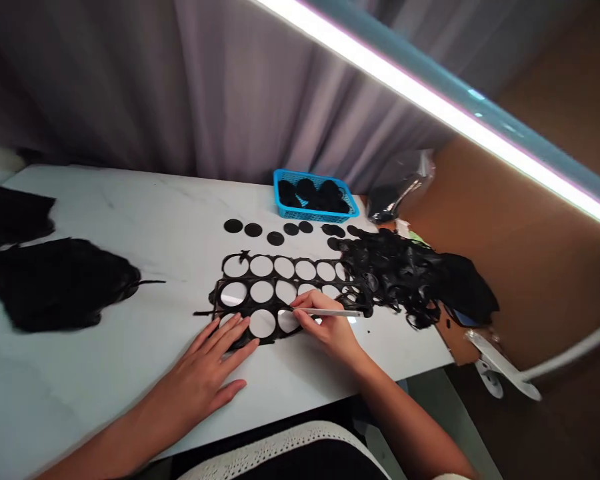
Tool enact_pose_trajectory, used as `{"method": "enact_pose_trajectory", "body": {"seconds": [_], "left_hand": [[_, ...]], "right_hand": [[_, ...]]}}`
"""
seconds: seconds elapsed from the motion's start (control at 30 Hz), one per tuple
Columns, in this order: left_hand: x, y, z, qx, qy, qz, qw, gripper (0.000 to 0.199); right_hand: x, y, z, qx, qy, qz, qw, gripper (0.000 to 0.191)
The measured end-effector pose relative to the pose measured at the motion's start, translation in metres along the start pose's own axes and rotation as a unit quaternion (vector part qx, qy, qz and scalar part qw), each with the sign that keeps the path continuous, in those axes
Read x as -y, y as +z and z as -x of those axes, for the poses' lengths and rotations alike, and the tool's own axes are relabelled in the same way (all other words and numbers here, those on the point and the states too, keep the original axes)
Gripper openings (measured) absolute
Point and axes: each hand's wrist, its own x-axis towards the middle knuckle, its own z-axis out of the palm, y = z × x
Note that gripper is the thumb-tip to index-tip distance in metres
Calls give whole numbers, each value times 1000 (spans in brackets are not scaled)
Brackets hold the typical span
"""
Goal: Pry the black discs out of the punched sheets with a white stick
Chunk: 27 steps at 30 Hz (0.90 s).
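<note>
A black sheet with rows of round holes (249, 307) lies on the white table, and the tabletop shows through the holes. My left hand (203, 373) rests flat with spread fingers on its near left corner. Between the thumb and fingers of my right hand (333, 333) is a slim pale pen-shaped tool (337, 312). Its tip meets the black strip between two holes near the middle of the sheet; the exact kind of tool is unclear. Tangled black cut-out strips (390, 267) adjoin the sheet's right end.
Loose black discs (275, 238) lie beyond the sheet. Behind them stands a blue basket (315, 215) holding more discs. Black material (65, 283) is piled at the left. A clear plastic bag (405, 180) sits by the brown wall, and a bright lamp (380, 70) hangs overhead.
</note>
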Motion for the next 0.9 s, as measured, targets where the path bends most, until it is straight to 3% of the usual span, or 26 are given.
{"method": "enact_pose_trajectory", "body": {"seconds": [0.23,0.47,0.7,0.8,0.9], "left_hand": [[7,8,-4,-13,21,-28,999,51],[8,15,-5,-24,23,-61,998,53],[2,8,-4,-15,15,-49,999,45],[-5,2,-4,18,3,-48,999,44],[-10,-3,-4,37,-9,-45,998,42]], "right_hand": [[-13,-30,8,-91,22,16,995,19],[-22,-35,14,-107,39,33,993,23],[-22,-40,19,-123,34,36,991,18],[-16,-34,19,-102,21,19,994,15],[-7,-19,16,-19,-17,10,1000,13]]}}
